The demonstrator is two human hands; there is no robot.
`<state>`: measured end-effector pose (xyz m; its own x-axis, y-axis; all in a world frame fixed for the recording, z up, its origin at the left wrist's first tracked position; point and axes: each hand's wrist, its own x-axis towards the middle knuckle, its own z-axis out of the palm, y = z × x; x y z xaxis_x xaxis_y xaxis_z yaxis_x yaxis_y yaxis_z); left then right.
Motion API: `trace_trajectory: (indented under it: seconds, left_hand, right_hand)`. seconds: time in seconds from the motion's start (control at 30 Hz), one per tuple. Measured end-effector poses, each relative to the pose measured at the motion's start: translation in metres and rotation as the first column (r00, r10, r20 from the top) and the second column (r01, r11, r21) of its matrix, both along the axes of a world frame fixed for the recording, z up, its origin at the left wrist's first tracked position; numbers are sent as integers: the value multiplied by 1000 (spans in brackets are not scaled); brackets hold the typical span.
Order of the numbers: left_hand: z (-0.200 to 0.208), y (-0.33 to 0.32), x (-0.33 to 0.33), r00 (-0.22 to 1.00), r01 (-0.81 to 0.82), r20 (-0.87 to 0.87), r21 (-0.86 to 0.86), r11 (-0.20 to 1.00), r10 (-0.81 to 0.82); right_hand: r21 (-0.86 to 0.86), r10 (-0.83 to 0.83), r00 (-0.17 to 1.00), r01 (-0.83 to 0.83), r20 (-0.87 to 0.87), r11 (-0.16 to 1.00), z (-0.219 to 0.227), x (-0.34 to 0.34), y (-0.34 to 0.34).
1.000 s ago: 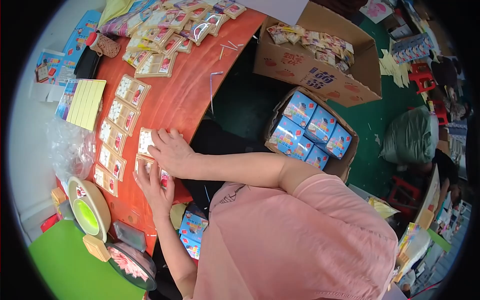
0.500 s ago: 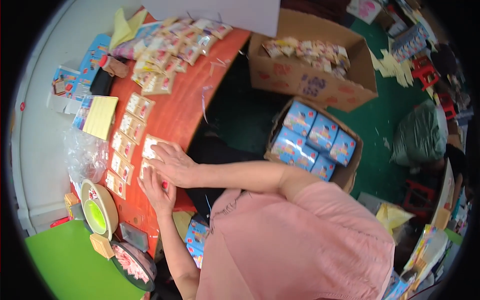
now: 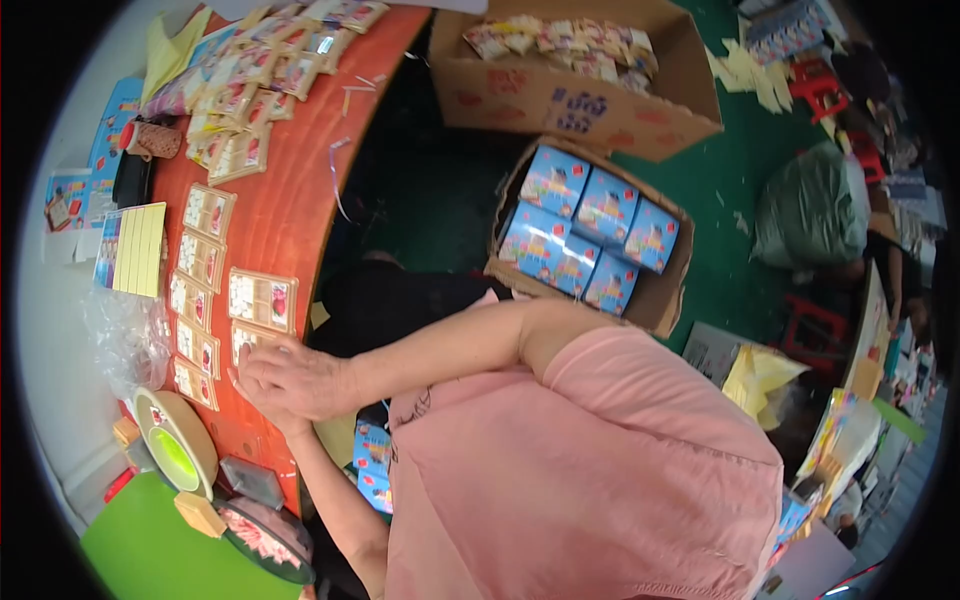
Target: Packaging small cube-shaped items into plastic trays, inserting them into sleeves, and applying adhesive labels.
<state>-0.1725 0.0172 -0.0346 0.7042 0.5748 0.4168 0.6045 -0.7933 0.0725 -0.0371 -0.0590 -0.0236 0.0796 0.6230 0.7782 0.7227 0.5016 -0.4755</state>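
My right hand (image 3: 305, 382) is over a small wooden tray (image 3: 248, 334) on the red table, its fingers curled together near the lower edge; what they hold is hidden. Beneath it, my left hand (image 3: 284, 418) is mostly covered, and its fingers do not show. Just beyond lies another wooden tray (image 3: 262, 299), with white pieces on one side and a red picture piece on the other. To the left runs a column of several similar filled trays (image 3: 200, 262).
Packed trays (image 3: 255, 75) are heaped at the table's far end. Left stand a beige basin (image 3: 205, 455) with a green dish, and a dark bowl (image 3: 285, 570) of pink pieces. Right of the table are a box of blue cartons (image 3: 540, 235) and a large cardboard box (image 3: 590, 120).
The view has shifted, so the table sits further left and higher. My right hand has moved off the farther tray toward me, its fingers now curled, and covers my left hand.
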Motion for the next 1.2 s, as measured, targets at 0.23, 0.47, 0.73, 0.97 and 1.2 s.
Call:
trace_trajectory:
  seconds: [0.23, 0.47, 0.73, 0.97, 1.2]
  left_hand:
    - [-1, -1, -12, 971, -96, 189, -255, 962, 147]
    - [11, 2, -2, 953, -80, 297, 88, 993, 50]
    - [12, -6, -39, 955, -136, 289, 200, 970, 75]
    - [18, 8, -8, 875, -109, 476, 8, 994, 92]
    - [51, 95, -31, 302, -172, 806, -479, 861, 509]
  right_hand:
    - [-64, 227, 966, -236, -121, 970, 12, 5, 40]
    - [-67, 167, 986, -166, 13, 984, 42, 58, 94]
    - [-129, 345, 938, -345, -20, 930, 43, 24, 141]
    - [-154, 198, 961, -169, 194, 973, 54, 75, 169]
    - [-262, 339, 938, -311, 66, 914, 50, 33, 272]
